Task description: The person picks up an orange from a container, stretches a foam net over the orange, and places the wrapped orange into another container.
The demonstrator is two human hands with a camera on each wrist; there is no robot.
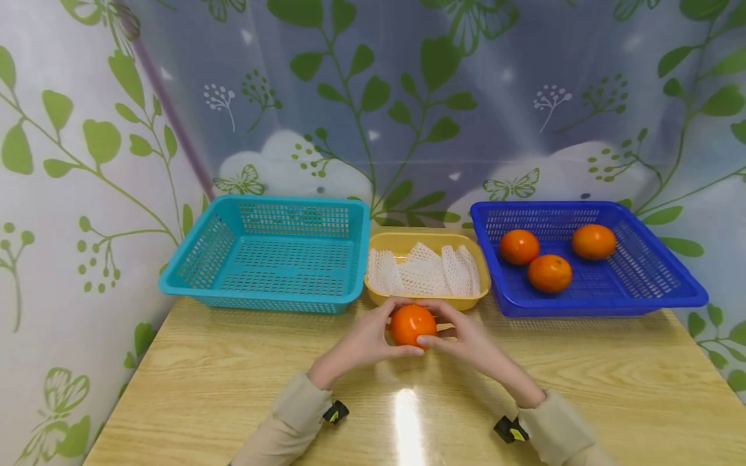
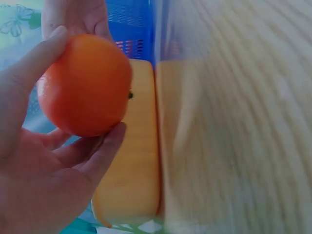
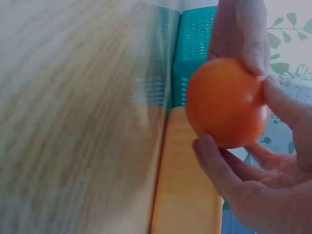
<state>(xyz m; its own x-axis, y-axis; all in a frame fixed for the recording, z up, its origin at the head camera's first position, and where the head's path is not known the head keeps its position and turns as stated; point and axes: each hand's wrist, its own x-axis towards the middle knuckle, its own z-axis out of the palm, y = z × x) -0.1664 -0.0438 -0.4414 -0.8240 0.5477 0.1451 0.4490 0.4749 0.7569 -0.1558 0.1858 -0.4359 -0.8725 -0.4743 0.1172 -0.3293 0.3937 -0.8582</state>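
Note:
A round, glossy orange fruit [image 1: 412, 325] is held between both hands above the table, just in front of the yellow basket [image 1: 428, 302]. My left hand [image 1: 366, 336] grips it from the left, thumb on the near side and fingers curved round it. From the right, my right hand [image 1: 466, 338] grips the same fruit, its thumb across the front. A small dark spot shows at the edge of the fruit [image 2: 87, 85] in the left wrist view. The right wrist view shows fingertips of both hands touching the fruit [image 3: 226, 102].
White foam net sleeves [image 1: 424, 270] lie in the yellow basket. To its left stands a teal basket [image 1: 265, 301] with nothing visible inside. On the right, a blue basket [image 1: 600, 303] holds three orange fruits [image 1: 550, 274]. All stand along the back of the wooden table [image 1: 233, 362], before a patterned curtain.

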